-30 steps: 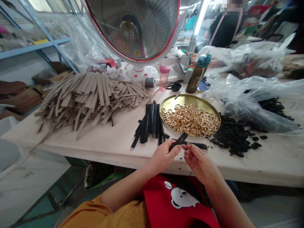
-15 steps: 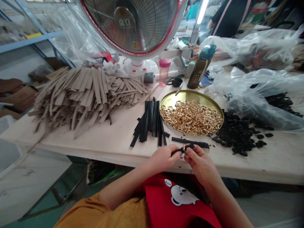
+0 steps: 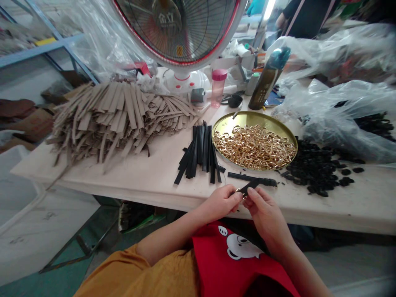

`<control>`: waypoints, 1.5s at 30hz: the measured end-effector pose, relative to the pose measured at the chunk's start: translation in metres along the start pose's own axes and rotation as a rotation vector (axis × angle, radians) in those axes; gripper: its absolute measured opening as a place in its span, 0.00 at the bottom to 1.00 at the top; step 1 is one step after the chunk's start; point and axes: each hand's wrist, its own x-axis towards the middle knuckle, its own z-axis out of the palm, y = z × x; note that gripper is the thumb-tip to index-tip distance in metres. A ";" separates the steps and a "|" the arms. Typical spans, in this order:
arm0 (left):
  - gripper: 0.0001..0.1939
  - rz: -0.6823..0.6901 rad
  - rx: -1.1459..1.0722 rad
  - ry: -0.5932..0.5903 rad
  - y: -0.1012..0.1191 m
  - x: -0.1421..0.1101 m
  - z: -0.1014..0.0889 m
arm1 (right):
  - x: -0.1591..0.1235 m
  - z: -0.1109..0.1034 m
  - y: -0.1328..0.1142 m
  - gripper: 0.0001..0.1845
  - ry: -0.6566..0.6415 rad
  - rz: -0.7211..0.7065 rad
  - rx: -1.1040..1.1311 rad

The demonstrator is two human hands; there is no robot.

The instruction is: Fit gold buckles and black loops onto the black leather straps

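Just in front of the table's near edge, my left hand (image 3: 225, 201) and my right hand (image 3: 265, 205) meet over a short black strap (image 3: 251, 185). A small gold buckle (image 3: 238, 190) shows by my left fingertips, around or against the strap; its exact fit is partly hidden. My left thumb and fingers are closed at the buckle end. The right thumb and fingers pinch the strap beside it. Beyond them lies another black strap bundle (image 3: 247, 177). Past that stands a round gold tray (image 3: 223, 120) holding a heap of gold buckles (image 3: 255, 146).
Left of the tray lie black strips (image 3: 199, 150) and a big pile of beige strips (image 3: 114, 115). Small black pieces (image 3: 318, 167) are heaped at right, near plastic bags (image 3: 346, 119). A fan (image 3: 182, 76), a pink-lidded cup (image 3: 218, 88) and a bottle (image 3: 267, 82) stand behind.
The strap's free end now tilts up and away more, and my left fingertips have come to the buckle. The view has shifted slightly, moving the table's contents right and up.
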 end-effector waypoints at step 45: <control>0.15 -0.106 -0.210 -0.032 -0.008 -0.016 0.006 | -0.012 -0.006 0.017 0.10 -0.201 0.320 0.511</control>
